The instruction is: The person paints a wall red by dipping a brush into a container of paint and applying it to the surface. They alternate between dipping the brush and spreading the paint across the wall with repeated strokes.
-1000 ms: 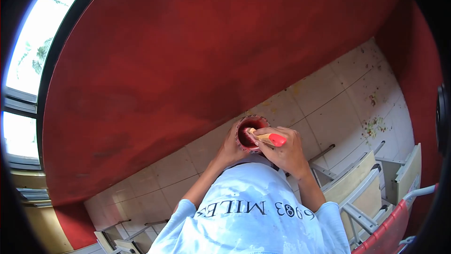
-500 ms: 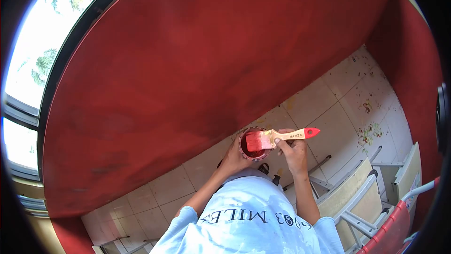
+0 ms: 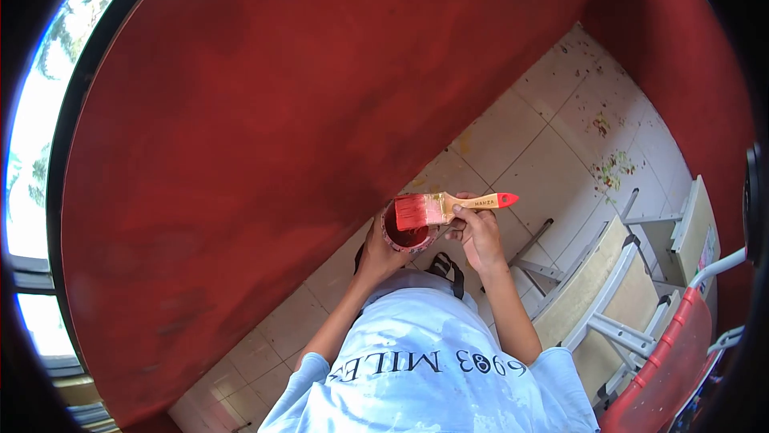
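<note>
My left hand (image 3: 378, 253) is wrapped round the side of a small round paint container (image 3: 419, 245) with red paint inside and smears on its rim. In my right hand (image 3: 477, 233) is a flat paintbrush (image 3: 482, 201), pinched near the ferrule. The brush has a wooden handle with a red tip, and its red-coated bristles lie over the container's opening, pointing left. Beyond both hands rises a red wall (image 3: 264, 112) with darker patches low down.
Folding chairs with metal frames (image 3: 613, 329) stand at the lower right, beside a red chair back (image 3: 665, 361). Debris (image 3: 613, 170) is scattered on the tiled floor (image 3: 501, 140). A window (image 3: 36, 209) is at the left. My sandalled foot (image 3: 440, 265) shows below the container.
The view has shifted and turned, so hands, container and brush appear farther left and higher. The brush has risen relative to the container, and more of its bristles show.
</note>
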`<state>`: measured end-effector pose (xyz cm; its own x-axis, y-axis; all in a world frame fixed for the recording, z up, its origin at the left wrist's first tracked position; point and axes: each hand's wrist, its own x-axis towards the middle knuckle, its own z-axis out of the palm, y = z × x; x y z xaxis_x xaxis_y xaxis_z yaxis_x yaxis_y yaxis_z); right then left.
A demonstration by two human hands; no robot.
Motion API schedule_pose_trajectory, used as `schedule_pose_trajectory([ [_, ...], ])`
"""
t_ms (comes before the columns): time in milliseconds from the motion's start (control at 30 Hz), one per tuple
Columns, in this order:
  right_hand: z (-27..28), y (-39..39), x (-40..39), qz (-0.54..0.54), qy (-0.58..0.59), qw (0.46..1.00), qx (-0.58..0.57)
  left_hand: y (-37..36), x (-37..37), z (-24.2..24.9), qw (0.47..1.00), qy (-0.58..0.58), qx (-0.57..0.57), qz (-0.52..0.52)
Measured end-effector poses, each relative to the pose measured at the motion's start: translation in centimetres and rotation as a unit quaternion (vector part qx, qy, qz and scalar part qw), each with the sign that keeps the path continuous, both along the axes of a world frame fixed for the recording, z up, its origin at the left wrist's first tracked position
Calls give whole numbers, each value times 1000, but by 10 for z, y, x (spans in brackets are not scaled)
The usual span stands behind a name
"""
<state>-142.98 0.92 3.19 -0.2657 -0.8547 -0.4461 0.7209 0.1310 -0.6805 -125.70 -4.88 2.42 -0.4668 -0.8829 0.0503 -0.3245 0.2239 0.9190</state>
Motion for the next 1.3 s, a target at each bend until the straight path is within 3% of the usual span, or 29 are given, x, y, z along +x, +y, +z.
schedule_pose_trajectory([
  [267, -13, -30, -7, -93, -26, 995, 5, -59, -27, -30, 994, 64, -42, -77],
  [333, -7, -50, -14, -114, -9, 993, 0, -84, -40, -22, 984, 101, -111, -92],
  [667, 68, -140, -41, -212, 76, 972, -72, -172, -77, 33, 983, 157, -58, -82],
  [833, 109, -192, -42, -319, 119, 931, -130, -183, -65, 20, 982, 185, -10, -48],
  [933, 132, -237, -32, -396, 121, 891, -188, -174, -32, 27, 987, 111, -101, -51],
  [967, 133, -250, -30, -399, 115, 884, -216, -172, -21, 26, 989, 105, -85, -56],
  [1067, 89, -288, -20, -421, 99, 883, -183, -163, 16, 24, 993, 74, -76, -53],
  [1133, 9, -301, -17, -436, 81, 891, -99, -159, 37, 22, 991, 35, -123, -34],
  [1200, -43, -281, -18, -438, 86, 894, -27, -154, 59, 10, 996, 44, -78, -29],
  [1300, -55, -267, -22, -443, 152, 883, 6, -151, 77, 5, 998, 24, -44, -35],
])
